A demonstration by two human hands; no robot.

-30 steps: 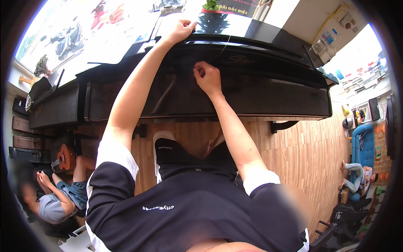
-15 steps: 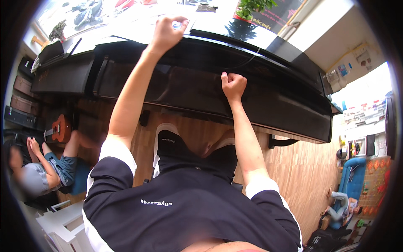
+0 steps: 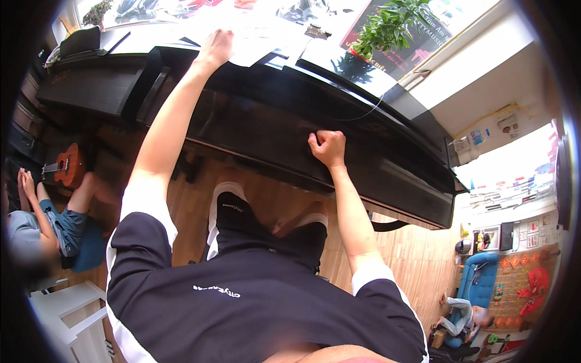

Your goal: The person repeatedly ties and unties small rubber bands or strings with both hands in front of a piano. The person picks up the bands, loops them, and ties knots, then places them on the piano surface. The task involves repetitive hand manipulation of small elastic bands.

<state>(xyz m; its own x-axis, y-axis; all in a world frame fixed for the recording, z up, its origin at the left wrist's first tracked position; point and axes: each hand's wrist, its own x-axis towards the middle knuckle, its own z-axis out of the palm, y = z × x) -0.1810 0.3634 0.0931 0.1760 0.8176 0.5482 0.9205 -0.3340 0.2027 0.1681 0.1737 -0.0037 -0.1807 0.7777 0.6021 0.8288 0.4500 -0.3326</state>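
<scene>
A long black piano [image 3: 260, 121] stretches across in front of me, no keys showing. My left hand [image 3: 216, 48] is closed at its far top edge, beside a white paper sheet [image 3: 254, 48]; its fingertips are turned away, so what they hold cannot be made out. My right hand [image 3: 328, 148] makes a fist at the black front surface, thumb against the curled fingers, nothing sticking out of it. Whether the fist touches the surface is hard to tell. A thin pale cable [image 3: 366, 114] curves over the piano to the right of it.
A potted plant [image 3: 393, 27] stands at the window behind the piano. On the left a seated person [image 3: 42, 224] is near a small guitar [image 3: 69, 166] and a white chair [image 3: 66, 311]. Another person [image 3: 463, 317] sits by a blue sofa [image 3: 478, 278] at far right.
My view has turned, so the piano lies more slanted. My left hand has shifted left along the far edge, and more of the white sheet shows beside it. My right fist sits lower in view.
</scene>
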